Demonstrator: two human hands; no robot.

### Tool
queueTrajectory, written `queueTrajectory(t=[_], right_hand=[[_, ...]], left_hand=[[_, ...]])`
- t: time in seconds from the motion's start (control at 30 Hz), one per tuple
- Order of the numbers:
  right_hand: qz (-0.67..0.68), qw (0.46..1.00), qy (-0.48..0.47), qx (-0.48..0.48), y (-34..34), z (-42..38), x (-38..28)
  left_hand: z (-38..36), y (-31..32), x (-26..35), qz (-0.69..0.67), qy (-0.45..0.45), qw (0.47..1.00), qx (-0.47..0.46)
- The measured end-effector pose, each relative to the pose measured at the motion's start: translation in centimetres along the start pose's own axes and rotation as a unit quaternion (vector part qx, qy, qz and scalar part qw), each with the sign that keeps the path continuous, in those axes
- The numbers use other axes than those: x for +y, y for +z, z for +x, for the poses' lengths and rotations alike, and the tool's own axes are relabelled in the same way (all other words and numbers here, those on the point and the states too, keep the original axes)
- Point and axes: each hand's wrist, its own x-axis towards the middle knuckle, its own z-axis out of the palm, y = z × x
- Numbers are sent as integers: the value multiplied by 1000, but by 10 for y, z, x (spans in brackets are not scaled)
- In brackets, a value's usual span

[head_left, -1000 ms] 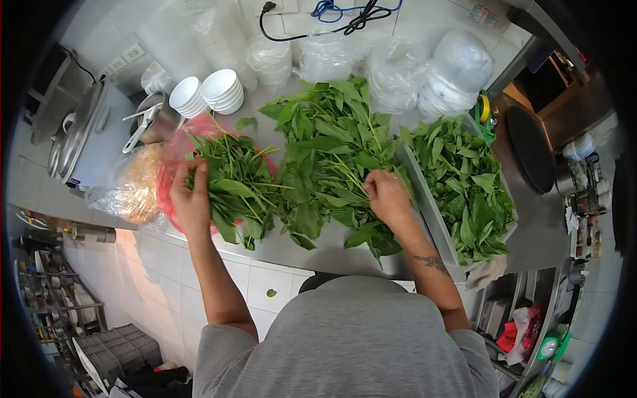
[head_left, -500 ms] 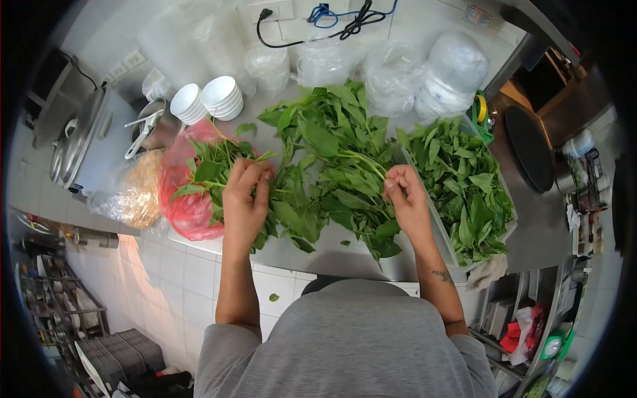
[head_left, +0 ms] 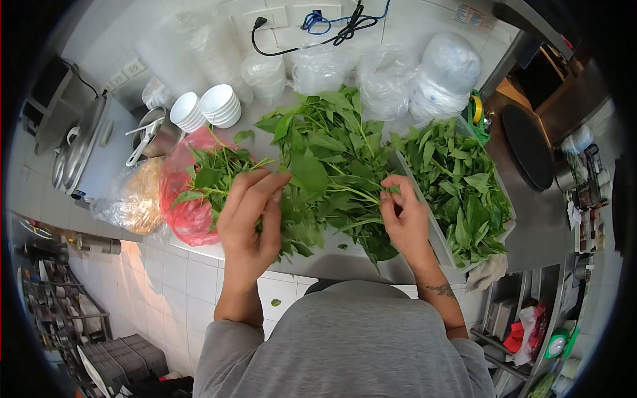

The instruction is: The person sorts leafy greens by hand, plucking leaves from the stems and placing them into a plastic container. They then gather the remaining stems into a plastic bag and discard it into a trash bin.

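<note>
My right hand [head_left: 406,215] pinches the stems of a leafy green sprig [head_left: 355,192] between thumb and fingers. To the left, my left hand [head_left: 251,222] is raised over the greens with fingers curved and thumb apart, and I see nothing gripped in it. Beside its thumb some green leaves [head_left: 302,229] are blurred. A heap of leafy stems [head_left: 332,126] spreads over the steel counter in front of both hands. More stems [head_left: 215,172] stick out of a pink plastic bag [head_left: 189,222] left of my left hand.
At the right stands a rectangular tub [head_left: 424,205] full of leaves. White bowls [head_left: 220,106] in stacks and bagged clear containers [head_left: 443,79] line the wall. A bag of yellowish food [head_left: 136,202], a metal pot [head_left: 162,139] and a round black pan [head_left: 527,146] flank the work area.
My left hand has risen slightly nearer the camera and moved right, its fingers spreading from a closer pinch. My right hand has shifted slightly down and left, still holding the stems.
</note>
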Motion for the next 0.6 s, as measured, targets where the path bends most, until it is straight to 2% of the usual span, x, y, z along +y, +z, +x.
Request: queueTrajectory(t=[0.03, 0.17, 0.27, 0.37, 0.47, 0.53, 0.6], right_hand=[[-15, 1000, -7, 2, 0, 0, -1], [-29, 997, -63, 15, 6, 1, 1], [-27, 994, -105, 8, 5, 2, -2], [-25, 993, -116, 7, 1, 6, 3], [-36, 993, -110, -5, -3, 8, 10], [-57, 992, -108, -34, -5, 8, 9], [-34, 994, -66, -78, -6, 7, -1]], left_hand=[[-1, -5, 2, -8, 3, 1000, -10], [3, 13, 3, -19, 51, 988, -146], [-12, 51, -18, 0, -23, 970, -240], [-20, 56, -47, 14, -55, 949, -309], [-23, 47, -56, -29, -40, 945, -323], [-26, 45, -58, 23, -23, 948, -318], [-28, 46, -58, 99, 13, 947, -305]])
